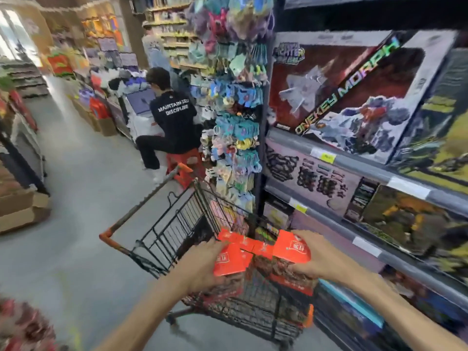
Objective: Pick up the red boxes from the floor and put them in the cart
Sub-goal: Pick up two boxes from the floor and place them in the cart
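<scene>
Fingers of both hands clamp red boxes directly above the cart [177,224]: the left hand [205,264] grips one flat carton [231,259], the right hand [316,259] a taller one [291,247], their printed faces tilted up. More glossy cardboard boxes [288,282] already fill the black wire basket just below, beside the toy shelves [379,173].
</scene>
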Available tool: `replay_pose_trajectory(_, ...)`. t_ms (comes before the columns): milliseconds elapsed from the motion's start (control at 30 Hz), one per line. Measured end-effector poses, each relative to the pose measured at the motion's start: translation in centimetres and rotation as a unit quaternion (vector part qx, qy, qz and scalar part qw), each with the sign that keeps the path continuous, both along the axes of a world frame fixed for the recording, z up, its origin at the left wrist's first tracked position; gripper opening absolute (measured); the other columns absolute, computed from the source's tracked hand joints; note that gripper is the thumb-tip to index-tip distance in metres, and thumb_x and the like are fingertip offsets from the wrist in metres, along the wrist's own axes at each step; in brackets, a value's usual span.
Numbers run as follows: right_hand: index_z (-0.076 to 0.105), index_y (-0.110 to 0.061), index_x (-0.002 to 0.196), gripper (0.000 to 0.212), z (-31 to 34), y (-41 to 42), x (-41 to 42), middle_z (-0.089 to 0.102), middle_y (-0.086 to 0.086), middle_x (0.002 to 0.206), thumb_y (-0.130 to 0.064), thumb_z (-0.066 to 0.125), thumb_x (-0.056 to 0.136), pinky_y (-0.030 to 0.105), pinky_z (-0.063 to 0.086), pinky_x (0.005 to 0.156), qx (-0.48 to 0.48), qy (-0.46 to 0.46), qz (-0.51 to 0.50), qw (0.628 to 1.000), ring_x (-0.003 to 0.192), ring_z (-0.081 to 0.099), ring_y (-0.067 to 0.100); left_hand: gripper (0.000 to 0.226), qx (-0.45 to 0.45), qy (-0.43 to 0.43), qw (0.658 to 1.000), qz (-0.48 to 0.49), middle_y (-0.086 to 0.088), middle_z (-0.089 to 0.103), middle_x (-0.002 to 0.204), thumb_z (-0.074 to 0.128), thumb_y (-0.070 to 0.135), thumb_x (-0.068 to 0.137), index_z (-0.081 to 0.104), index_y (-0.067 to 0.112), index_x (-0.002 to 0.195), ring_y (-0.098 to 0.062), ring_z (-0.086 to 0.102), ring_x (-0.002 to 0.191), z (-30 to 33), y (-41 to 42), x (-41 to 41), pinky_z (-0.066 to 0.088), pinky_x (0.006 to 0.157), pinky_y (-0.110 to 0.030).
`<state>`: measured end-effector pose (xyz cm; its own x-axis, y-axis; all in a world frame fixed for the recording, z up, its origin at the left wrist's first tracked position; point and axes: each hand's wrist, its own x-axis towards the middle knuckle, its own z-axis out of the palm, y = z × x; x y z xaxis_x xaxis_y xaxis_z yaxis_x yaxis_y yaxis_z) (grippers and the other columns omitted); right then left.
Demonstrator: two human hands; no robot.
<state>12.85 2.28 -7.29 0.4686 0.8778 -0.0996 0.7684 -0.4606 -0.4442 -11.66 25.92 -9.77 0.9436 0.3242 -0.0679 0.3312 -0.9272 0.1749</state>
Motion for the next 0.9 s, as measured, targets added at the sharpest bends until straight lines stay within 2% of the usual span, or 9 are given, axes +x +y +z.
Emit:
replay_pose_trajectory(67,0.044,-0.043,0.135,0.085,-1.8,0.2,2.0,0.055,-0.019,0.125,-0.076,0.071,0.062,0.036,0.050,0.098,0.000,0.008,-0.035,0.999,0.112,0.055,0.005,0.108,-0.019,0.000,0.999,-0.028,-0.004,0.053,0.142,0.051,0.081,0.063,0.029,0.023,0.151,-0.025,0.054,0.123,-1.8,1.7,3.8,0.045,0.105,-0.037)
replay_pose_trajectory(200,0.043,-0.045,0.135,0.087,-6.6,1.3,5.9,0.055,-0.023,0.124,-0.077,0.072,0.060,0.033,0.050,0.098,-0.008,0.029,-0.091,0.995,0.112,0.055,0.005,0.114,-0.040,0.026,0.997,-0.057,-0.005,0.048,0.146,0.044,0.087,0.061,0.029,0.020,0.152,-0.026,0.048,0.130,-5.7,4.8,10.9,0.039,0.111,-0.039)
replay_pose_trajectory(367,0.029,-0.055,0.139,0.089,-12.8,3.7,8.8,0.053,-0.022,0.134,-0.077,0.069,0.063,0.030,0.046,0.100,-0.025,0.044,-0.121,0.991,0.121,0.049,0.006,0.097,-0.063,0.085,0.990,-0.090,0.002,0.044,0.146,0.067,0.069,0.071,0.028,0.025,0.149,-0.023,0.041,0.136,-10.5,7.7,18.1,0.028,0.116,-0.046)
replay_pose_trajectory(467,0.032,-0.048,0.148,0.093,-15.8,4.8,10.1,0.051,-0.018,0.141,-0.080,0.066,0.067,0.023,0.037,0.104,-0.043,0.050,-0.139,0.988,0.130,0.046,0.010,0.101,-0.086,0.101,0.985,-0.114,0.005,0.046,0.142,0.054,0.078,0.062,0.030,0.025,0.145,-0.020,0.042,0.135,-13.3,9.0,21.8,0.025,0.117,-0.043)
replay_pose_trajectory(600,0.027,-0.039,0.154,0.103,-19.4,5.4,11.0,0.044,-0.011,0.147,-0.082,0.060,0.067,0.028,0.033,0.113,-0.070,0.071,-0.177,0.979,0.135,0.040,0.015,0.106,-0.116,0.113,0.979,-0.126,0.006,0.043,0.144,0.050,0.085,0.060,0.030,0.026,0.146,-0.021,0.037,0.140,-19.1,10.3,26.0,0.024,0.120,-0.046)
replay_pose_trajectory(700,0.024,-0.037,0.155,0.104,-22.3,6.1,11.3,0.045,-0.009,0.150,-0.082,0.060,0.069,0.031,0.028,0.119,-0.064,0.081,-0.201,0.974,0.141,0.039,0.021,0.114,-0.124,0.125,0.973,-0.146,0.003,0.040,0.148,0.032,0.091,0.052,0.029,0.025,0.144,-0.024,0.034,0.142,-24.8,11.0,28.8,0.022,0.122,-0.047)
replay_pose_trajectory(767,0.027,-0.034,0.154,0.106,-24.8,6.3,11.4,0.045,-0.007,0.151,-0.086,0.058,0.067,0.029,0.025,0.121,-0.073,0.082,-0.222,0.969,0.142,0.039,0.023,0.111,-0.113,0.131,0.971,-0.165,0.000,0.040,0.148,0.031,0.089,0.054,0.030,0.023,0.144,-0.026,0.036,0.139,-28.9,11.2,30.4,0.025,0.120,-0.046)
replay_pose_trajectory(800,0.027,-0.036,0.154,0.107,-26.1,6.3,11.3,0.045,-0.007,0.152,-0.088,0.056,0.065,0.027,0.024,0.121,-0.071,0.086,-0.234,0.966,0.143,0.039,0.023,0.106,-0.107,0.131,0.971,-0.170,0.000,0.041,0.147,0.034,0.085,0.057,0.030,0.023,0.143,-0.028,0.037,0.138,-31.1,11.2,30.9,0.026,0.119,-0.045)
replay_pose_trajectory(900,0.017,-0.061,0.144,0.098,-29.6,6.4,10.8,0.040,-0.019,0.151,-0.090,0.058,0.061,0.030,0.025,0.120,-0.060,0.108,-0.259,0.958,0.145,0.038,0.016,0.092,-0.092,0.132,0.969,-0.189,0.000,0.040,0.150,0.066,0.064,0.073,0.027,0.023,0.145,-0.028,0.034,0.143,-37.2,11.1,32.3,0.025,0.120,-0.045)
